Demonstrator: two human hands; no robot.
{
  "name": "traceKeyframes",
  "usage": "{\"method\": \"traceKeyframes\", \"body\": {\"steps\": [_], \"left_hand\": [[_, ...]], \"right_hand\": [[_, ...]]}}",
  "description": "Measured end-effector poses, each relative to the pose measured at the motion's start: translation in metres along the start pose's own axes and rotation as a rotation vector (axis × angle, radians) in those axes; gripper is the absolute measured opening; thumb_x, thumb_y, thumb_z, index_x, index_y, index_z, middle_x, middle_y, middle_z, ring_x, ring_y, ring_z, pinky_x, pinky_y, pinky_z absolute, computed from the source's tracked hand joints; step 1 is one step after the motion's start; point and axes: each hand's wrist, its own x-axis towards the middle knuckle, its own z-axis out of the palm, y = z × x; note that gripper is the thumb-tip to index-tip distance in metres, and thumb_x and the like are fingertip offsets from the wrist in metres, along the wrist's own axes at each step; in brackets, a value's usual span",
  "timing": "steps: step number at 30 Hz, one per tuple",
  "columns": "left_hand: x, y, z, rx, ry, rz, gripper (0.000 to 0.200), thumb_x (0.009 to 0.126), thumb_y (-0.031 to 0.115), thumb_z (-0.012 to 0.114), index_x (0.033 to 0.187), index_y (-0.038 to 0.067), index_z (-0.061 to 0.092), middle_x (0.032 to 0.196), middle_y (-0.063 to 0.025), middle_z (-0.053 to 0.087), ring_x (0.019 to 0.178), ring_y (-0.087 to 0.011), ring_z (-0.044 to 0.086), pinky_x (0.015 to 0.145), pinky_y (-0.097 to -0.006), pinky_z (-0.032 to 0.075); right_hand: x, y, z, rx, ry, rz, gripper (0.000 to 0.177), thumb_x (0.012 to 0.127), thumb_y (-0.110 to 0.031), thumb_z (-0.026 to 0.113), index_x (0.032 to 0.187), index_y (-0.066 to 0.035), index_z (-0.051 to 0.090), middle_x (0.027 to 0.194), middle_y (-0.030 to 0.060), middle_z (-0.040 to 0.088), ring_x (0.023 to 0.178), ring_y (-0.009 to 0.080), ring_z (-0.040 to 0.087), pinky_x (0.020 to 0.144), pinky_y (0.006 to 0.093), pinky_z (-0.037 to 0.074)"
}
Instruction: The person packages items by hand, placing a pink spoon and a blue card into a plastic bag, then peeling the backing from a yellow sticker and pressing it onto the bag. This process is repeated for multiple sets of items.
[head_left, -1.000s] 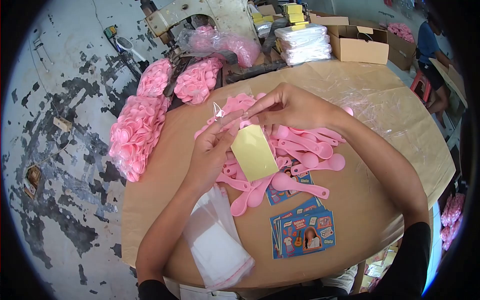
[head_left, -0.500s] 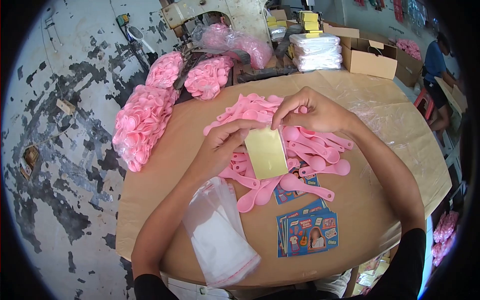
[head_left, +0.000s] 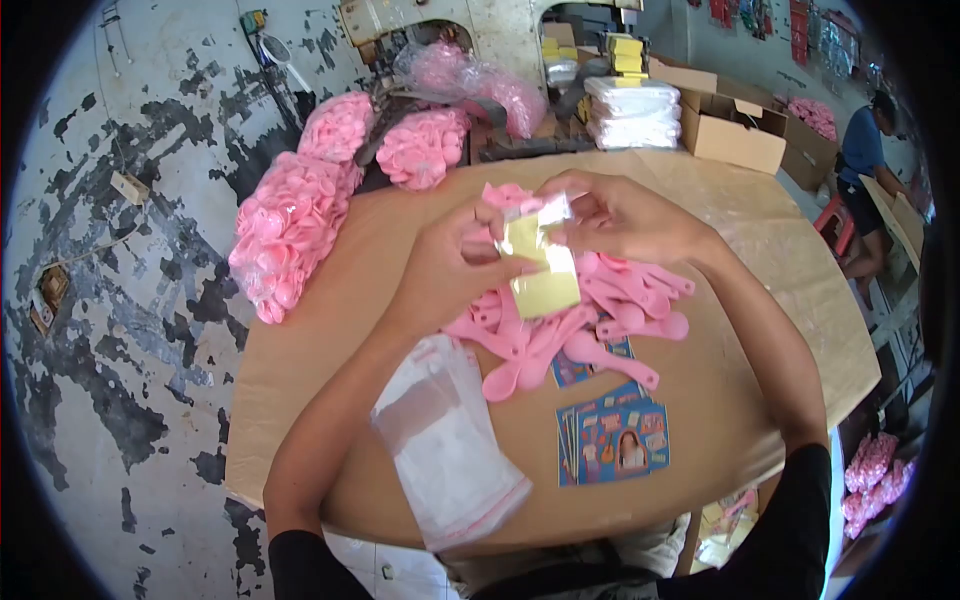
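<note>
Above a pile of pink plastic spoons, a shiny yellow card in a clear plastic bag is held up between both hands. My left hand pinches the bag's left side, its thumb lying across the front. My right hand grips the upper right, where the clear plastic is bunched and glossy; its fingertips are partly blurred. Below the pile lies a stack of blue printed cards, with another blue card partly under the spoons. Flat clear plastic bags lie beneath my left forearm.
Large bags of pink spoons stand at the table's left edge. Behind the brown paper-covered table are a machine, a stack of clear packs and open cardboard boxes. A person in blue sits at far right.
The yellow card's bag has been gripped lower on the left, with my left thumb now across its front. My right fingers have closed over its top, where the plastic is now folded or bunched.
</note>
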Motion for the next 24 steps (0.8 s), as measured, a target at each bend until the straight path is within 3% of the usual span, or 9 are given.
{"method": "traceKeyframes", "body": {"steps": [4,7,9,11,13,15,18,20,24], "left_hand": [[-0.001,0.039,-0.002,0.006,0.063,0.124,0.031,0.084,0.008,0.072,0.109,0.003,0.054,0.102,-0.0077,0.064,0.086,-0.0130,0.065,0.070,-0.0249,0.054],[-0.010,0.059,-0.014,-0.009,0.029,0.094,0.035,0.087,0.012,0.068,0.118,0.003,0.055,0.107,-0.0080,0.065,0.086,-0.0122,0.065,0.073,-0.0248,0.054],[-0.022,0.054,-0.039,0.227,-0.024,0.118,0.034,0.090,0.014,0.063,0.121,0.003,0.056,0.108,-0.0074,0.065,0.084,-0.0115,0.065,0.074,-0.0238,0.053],[-0.043,0.040,-0.058,0.271,-0.075,0.082,0.027,0.090,0.014,0.062,0.115,0.002,0.061,0.102,-0.0053,0.066,0.078,-0.0098,0.062,0.069,-0.0230,0.051],[-0.067,0.014,-0.078,0.300,-0.104,0.065,0.026,0.088,0.014,0.064,0.111,0.001,0.064,0.097,-0.0045,0.067,0.074,-0.0093,0.060,0.066,-0.0228,0.050],[-0.086,0.015,-0.090,0.410,-0.159,0.035,0.021,0.088,0.011,0.065,0.107,0.002,0.065,0.095,-0.0035,0.067,0.073,-0.0088,0.059,0.066,-0.0232,0.048],[-0.098,0.035,-0.090,0.514,-0.293,-0.165,0.013,0.085,0.011,0.069,0.097,0.004,0.069,0.081,-0.0005,0.066,0.066,-0.0068,0.056,0.060,-0.0227,0.044],[-0.100,0.053,-0.086,0.557,-0.415,-0.271,0.012,0.082,0.014,0.072,0.092,0.006,0.071,0.070,0.0006,0.064,0.060,-0.0060,0.054,0.056,-0.0228,0.042],[-0.116,0.074,-0.076,0.594,-0.583,-0.308,0.017,0.079,0.022,0.075,0.089,0.009,0.073,0.061,-0.0008,0.059,0.055,-0.0077,0.053,0.053,-0.0241,0.041]], "right_hand": [[-0.018,-0.036,-0.012,-0.159,-0.041,0.084,0.018,0.089,-0.013,0.066,0.101,0.001,0.066,0.071,-0.0016,0.063,0.063,0.0020,0.053,0.054,0.0204,0.042],[-0.076,-0.064,-0.061,-0.335,-0.161,0.181,0.040,0.082,-0.012,0.072,0.120,-0.004,0.063,0.075,0.0012,0.067,0.066,0.0093,0.060,0.066,0.0243,0.049],[-0.128,-0.096,-0.081,-0.537,-0.273,0.207,0.025,0.075,-0.018,0.076,0.092,-0.002,0.069,0.077,0.0053,0.069,0.066,0.0129,0.064,0.065,0.0308,0.050],[-0.183,-0.130,-0.095,-0.784,-0.444,0.410,0.024,0.075,-0.014,0.076,0.095,-0.003,0.067,0.079,0.0070,0.068,0.069,0.0151,0.065,0.067,0.0302,0.050],[-0.241,-0.123,-0.120,-0.601,-0.566,0.944,0.033,0.057,-0.025,0.088,0.080,-0.009,0.072,0.075,0.0022,0.066,0.075,0.0187,0.061,0.077,0.0308,0.045],[-0.255,-0.144,-0.101,-0.530,-0.266,1.173,0.027,0.063,-0.013,0.085,0.084,-0.008,0.069,0.080,0.0025,0.062,0.081,0.0189,0.059,0.081,0.0308,0.044],[-0.271,-0.131,-0.077,-0.938,-0.022,0.593,0.025,0.071,-0.004,0.078,0.092,-0.007,0.064,0.088,0.0042,0.061,0.085,0.0170,0.060,0.078,0.0296,0.046],[-0.228,-0.121,-0.021,-0.797,0.046,0.216,0.029,0.078,-0.005,0.073,0.105,-0.005,0.060,0.091,0.0083,0.062,0.081,0.0190,0.065,0.070,0.0343,0.051],[-0.129,-0.099,0.081,-0.545,-0.122,0.023,0.016,0.088,-0.018,0.062,0.085,-0.003,0.065,0.079,0.0114,0.067,0.074,0.0283,0.066,0.068,0.0417,0.049]]}}
